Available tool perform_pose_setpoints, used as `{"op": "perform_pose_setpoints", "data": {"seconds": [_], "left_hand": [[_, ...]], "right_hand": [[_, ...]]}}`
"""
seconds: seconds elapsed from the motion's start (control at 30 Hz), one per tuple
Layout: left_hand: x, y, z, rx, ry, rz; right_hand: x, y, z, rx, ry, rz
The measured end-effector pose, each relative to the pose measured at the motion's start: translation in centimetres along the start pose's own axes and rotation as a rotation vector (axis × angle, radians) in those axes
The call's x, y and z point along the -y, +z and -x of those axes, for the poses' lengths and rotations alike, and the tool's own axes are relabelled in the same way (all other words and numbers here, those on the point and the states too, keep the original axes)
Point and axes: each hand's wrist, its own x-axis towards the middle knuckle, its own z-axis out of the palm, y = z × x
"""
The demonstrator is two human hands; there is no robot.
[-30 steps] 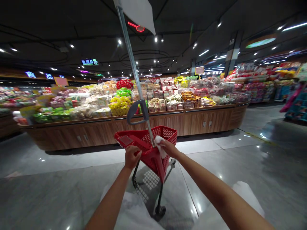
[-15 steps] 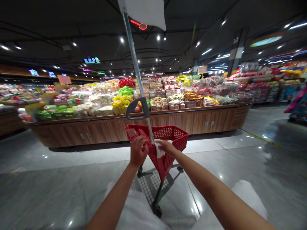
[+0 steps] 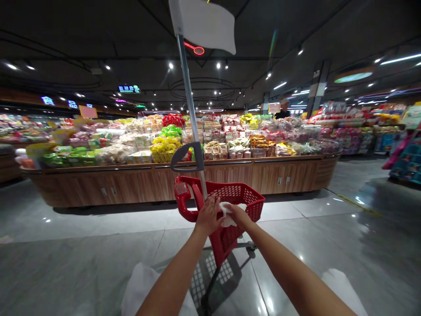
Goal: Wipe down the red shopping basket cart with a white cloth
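Note:
In front of me stands a small red shopping cart (image 3: 255, 199) with a perforated plastic basket and a looped red handle (image 3: 181, 199). A metal pole (image 3: 188, 87) rises from it, bearing a grey hand loop (image 3: 179, 160) and a white flag (image 3: 207, 26). My right hand (image 3: 240, 217) is closed on a white cloth (image 3: 228, 220), pressed against the near rim of the basket. Beside it, my left hand (image 3: 208, 217) rests on the rim near the foot of the pole, fingers stretched out and holding nothing. The palm sides of both hands are hidden.
Behind the cart runs a long wooden display counter (image 3: 226, 173) heaped with packaged snacks (image 3: 166, 147). More stacked goods (image 3: 350, 131) stand at the right. Shiny grey floor tiles (image 3: 108, 250) surround the cart, and my white-clothed knees (image 3: 342, 287) show below.
My left hand has left the cart's handle area and moved right onto the rim, its fingers now straighter. The right hand and cloth have shifted slightly right. The cart appears turned a little.

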Motion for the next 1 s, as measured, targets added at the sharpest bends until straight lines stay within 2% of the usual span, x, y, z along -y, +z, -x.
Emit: {"op": "perform_pose_setpoints", "data": {"seconds": [0.3,0.43,0.57,0.7,0.8,0.9,1.0], "left_hand": [[0.6,-0.8,-0.4,0.084,0.042,-0.047],[1.0,-1.3,-1.0,0.138,0.064,-0.069],[0.7,-1.1,-1.5,0.151,-0.010,-0.087],[0.5,-0.2,-1.5,0.109,-0.068,-0.051],[0.9,0.3,-1.3,0.070,-0.056,-0.007],[1.7,0.4,-0.9,0.090,-0.016,-0.043],[2.7,0.3,-0.5,0.124,0.014,-0.087]], "right_hand": [[-5.3,-1.8,3.7,-0.017,0.059,0.211],[-6.2,-2.5,5.3,-0.058,0.095,0.339],[-3.6,-1.4,4.8,-0.051,0.168,0.408],[1.3,1.3,1.8,-0.069,0.076,0.307],[4.1,2.7,0.0,-0.093,0.062,0.259],[4.8,2.5,0.1,-0.022,0.097,0.301],[3.5,1.2,2.2,0.069,0.162,0.419]]}}
